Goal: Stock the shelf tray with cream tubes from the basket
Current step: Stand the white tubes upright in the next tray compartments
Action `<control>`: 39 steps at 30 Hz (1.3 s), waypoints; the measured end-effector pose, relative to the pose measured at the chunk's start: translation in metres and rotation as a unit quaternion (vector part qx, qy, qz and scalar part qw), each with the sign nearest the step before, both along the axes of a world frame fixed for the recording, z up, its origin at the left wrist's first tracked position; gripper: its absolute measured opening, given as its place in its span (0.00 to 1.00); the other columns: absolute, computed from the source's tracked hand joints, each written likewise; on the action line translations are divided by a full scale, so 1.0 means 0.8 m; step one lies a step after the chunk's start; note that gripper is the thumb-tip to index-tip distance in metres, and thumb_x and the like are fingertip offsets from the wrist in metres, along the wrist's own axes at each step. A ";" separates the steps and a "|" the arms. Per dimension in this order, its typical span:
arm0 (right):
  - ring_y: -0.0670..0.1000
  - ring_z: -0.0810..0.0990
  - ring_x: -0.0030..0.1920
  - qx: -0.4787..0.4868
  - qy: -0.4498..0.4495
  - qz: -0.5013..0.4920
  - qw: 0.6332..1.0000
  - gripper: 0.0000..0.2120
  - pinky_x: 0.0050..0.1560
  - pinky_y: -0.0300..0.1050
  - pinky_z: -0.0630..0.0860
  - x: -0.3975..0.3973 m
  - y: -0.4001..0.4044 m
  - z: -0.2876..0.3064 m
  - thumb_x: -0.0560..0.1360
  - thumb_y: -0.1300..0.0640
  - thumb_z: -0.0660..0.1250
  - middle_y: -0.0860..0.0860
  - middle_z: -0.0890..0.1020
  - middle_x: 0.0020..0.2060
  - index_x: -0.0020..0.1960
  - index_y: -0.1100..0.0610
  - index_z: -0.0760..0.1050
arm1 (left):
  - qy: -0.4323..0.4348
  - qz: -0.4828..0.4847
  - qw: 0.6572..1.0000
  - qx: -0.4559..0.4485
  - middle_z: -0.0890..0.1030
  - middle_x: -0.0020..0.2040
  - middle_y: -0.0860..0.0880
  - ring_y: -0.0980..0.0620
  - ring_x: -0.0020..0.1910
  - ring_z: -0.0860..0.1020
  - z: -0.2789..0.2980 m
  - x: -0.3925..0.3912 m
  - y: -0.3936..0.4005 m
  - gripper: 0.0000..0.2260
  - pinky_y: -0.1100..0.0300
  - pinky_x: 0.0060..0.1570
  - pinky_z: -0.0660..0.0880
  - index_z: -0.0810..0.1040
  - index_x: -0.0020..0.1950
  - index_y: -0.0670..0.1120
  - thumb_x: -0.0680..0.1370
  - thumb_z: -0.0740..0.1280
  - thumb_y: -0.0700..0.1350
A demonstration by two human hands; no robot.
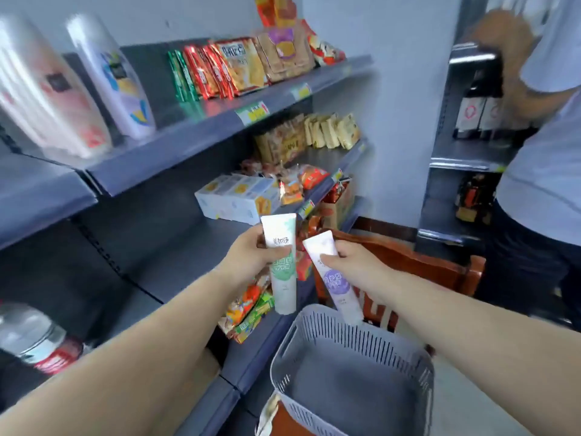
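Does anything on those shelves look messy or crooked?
Yes. Near the grey slotted plastic basket, orange and green snack packets hang crookedly over the lower grey shelf's edge. The green-printed and purple-printed white cream tubes look undamaged.

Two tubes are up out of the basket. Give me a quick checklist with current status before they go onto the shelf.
1. Left hand grips the green tube: ok.
2. Right hand grips the purple tube: ok.
3. Both tubes lifted above the basket: ok.
4. Bare space on the shelf left of the hands: ok.
5. Shelf tray located: cannot tell, none visible.
6. Basket holds more tubes: cannot tell, visible part looks bare.
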State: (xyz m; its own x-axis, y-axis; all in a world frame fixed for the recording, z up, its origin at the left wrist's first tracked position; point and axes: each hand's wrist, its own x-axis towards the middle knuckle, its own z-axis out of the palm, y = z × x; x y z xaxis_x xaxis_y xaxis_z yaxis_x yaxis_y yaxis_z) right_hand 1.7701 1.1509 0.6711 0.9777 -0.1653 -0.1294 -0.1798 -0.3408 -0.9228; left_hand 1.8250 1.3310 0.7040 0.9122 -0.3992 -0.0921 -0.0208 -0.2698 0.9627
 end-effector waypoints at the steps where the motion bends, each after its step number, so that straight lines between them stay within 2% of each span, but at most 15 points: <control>1: 0.56 0.79 0.56 -0.003 -0.012 0.012 1.000 0.13 0.55 0.48 0.74 0.000 0.005 0.023 0.77 0.60 0.63 0.57 0.81 0.55 0.61 0.61 0.75 | -0.012 0.001 1.000 -0.005 0.81 0.48 0.45 0.48 0.46 0.79 0.027 -0.007 0.007 0.13 0.58 0.41 0.76 0.75 0.56 0.44 0.74 0.68 0.33; 4: 0.58 0.78 0.56 -0.016 -0.058 0.043 0.997 0.13 0.55 0.50 0.74 0.004 0.028 0.099 0.77 0.59 0.63 0.59 0.80 0.55 0.60 0.62 0.75 | -0.062 0.030 0.997 -0.019 0.81 0.51 0.46 0.47 0.49 0.79 0.112 -0.030 0.039 0.12 0.50 0.50 0.76 0.75 0.53 0.48 0.74 0.67 0.34; 6: 0.60 0.79 0.55 -0.010 -0.083 0.063 0.994 0.13 0.51 0.50 0.74 0.008 0.045 0.144 0.78 0.59 0.63 0.60 0.80 0.54 0.60 0.62 0.75 | -0.095 0.046 0.994 -0.028 0.81 0.51 0.47 0.47 0.50 0.79 0.162 -0.040 0.061 0.12 0.48 0.53 0.76 0.75 0.52 0.49 0.74 0.68 0.34; 9: 0.57 0.78 0.52 0.020 -0.115 0.089 0.989 0.12 0.53 0.54 0.75 0.015 0.076 0.215 0.78 0.59 0.62 0.61 0.80 0.54 0.60 0.62 0.74 | -0.143 0.084 0.985 -0.041 0.81 0.53 0.45 0.46 0.51 0.80 0.235 -0.054 0.100 0.14 0.47 0.54 0.76 0.74 0.57 0.46 0.74 0.68 0.34; 12: 0.53 0.78 0.50 0.081 -0.138 0.122 0.980 0.09 0.48 0.47 0.75 0.021 0.109 0.277 0.79 0.59 0.62 0.57 0.80 0.52 0.59 0.57 0.74 | -0.187 0.121 0.974 -0.034 0.80 0.55 0.42 0.44 0.53 0.80 0.296 -0.063 0.140 0.16 0.48 0.53 0.77 0.73 0.61 0.41 0.74 0.68 0.34; 15: 0.51 0.79 0.48 0.120 -0.174 0.152 0.965 0.07 0.43 0.44 0.76 0.027 0.146 0.326 0.79 0.59 0.61 0.53 0.81 0.48 0.56 0.54 0.74 | -0.225 0.143 0.963 -0.034 0.81 0.51 0.44 0.46 0.49 0.80 0.344 -0.068 0.181 0.12 0.54 0.47 0.79 0.75 0.57 0.42 0.74 0.68 0.34; 18: 0.48 0.79 0.42 0.142 -0.198 0.174 0.954 0.04 0.42 0.43 0.75 0.035 0.183 0.358 0.79 0.59 0.61 0.50 0.81 0.43 0.51 0.53 0.74 | -0.248 0.165 0.954 -0.032 0.81 0.46 0.48 0.49 0.46 0.80 0.376 -0.075 0.215 0.10 0.54 0.46 0.78 0.76 0.49 0.47 0.73 0.69 0.34; 22: 0.50 0.79 0.46 0.149 -0.223 0.203 0.942 0.08 0.49 0.46 0.75 0.047 0.236 0.399 0.79 0.58 0.62 0.51 0.81 0.47 0.58 0.53 0.74 | -0.281 0.200 0.938 -0.021 0.80 0.41 0.51 0.53 0.40 0.79 0.415 -0.084 0.263 0.10 0.57 0.38 0.79 0.75 0.46 0.49 0.73 0.69 0.34; 26: 0.47 0.78 0.41 0.164 -0.241 0.231 0.928 0.08 0.44 0.44 0.75 0.057 0.279 0.423 0.79 0.58 0.61 0.49 0.80 0.42 0.58 0.54 0.73 | -0.288 0.223 0.931 -0.009 0.80 0.41 0.49 0.52 0.40 0.79 0.435 -0.088 0.306 0.10 0.55 0.41 0.79 0.75 0.46 0.48 0.73 0.69 0.34; 29: 0.46 0.77 0.38 0.166 -0.250 0.250 0.921 0.09 0.40 0.42 0.74 0.065 0.314 0.434 0.79 0.58 0.61 0.49 0.79 0.41 0.58 0.55 0.73 | -0.289 0.236 0.928 0.000 0.81 0.42 0.48 0.51 0.42 0.80 0.445 -0.089 0.342 0.10 0.56 0.38 0.79 0.75 0.48 0.48 0.73 0.69 0.34; 33: 0.47 0.77 0.40 0.171 -0.244 0.281 0.912 0.11 0.43 0.44 0.75 0.081 0.352 0.437 0.79 0.58 0.62 0.49 0.79 0.43 0.60 0.55 0.73 | -0.281 0.244 0.928 0.006 0.81 0.42 0.48 0.51 0.42 0.81 0.449 -0.089 0.374 0.09 0.58 0.36 0.80 0.75 0.47 0.47 0.72 0.70 0.35; 35: 0.48 0.77 0.41 0.170 -0.238 0.300 0.908 0.09 0.45 0.45 0.75 0.091 0.370 0.435 0.79 0.59 0.62 0.50 0.79 0.43 0.59 0.53 0.73 | -0.276 0.247 0.929 0.008 0.82 0.42 0.48 0.51 0.42 0.81 0.450 -0.087 0.389 0.09 0.57 0.37 0.81 0.75 0.48 0.47 0.72 0.70 0.35; 39: 0.49 0.76 0.40 0.182 -0.222 0.328 0.900 0.06 0.43 0.46 0.75 0.111 0.403 0.427 0.79 0.59 0.62 0.50 0.79 0.41 0.52 0.51 0.74 | -0.273 0.248 0.929 0.022 0.82 0.42 0.48 0.51 0.42 0.81 0.448 -0.081 0.412 0.10 0.57 0.38 0.81 0.75 0.48 0.46 0.72 0.70 0.35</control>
State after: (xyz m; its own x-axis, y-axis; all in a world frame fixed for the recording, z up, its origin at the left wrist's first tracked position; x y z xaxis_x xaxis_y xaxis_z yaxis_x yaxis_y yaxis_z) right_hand 1.8592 1.4733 1.0126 0.8183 0.4401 0.3698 0.3642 0.1008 -0.9259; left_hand 1.7606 1.6609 1.0627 0.8988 0.0772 0.4315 -0.3647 -0.4145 0.8338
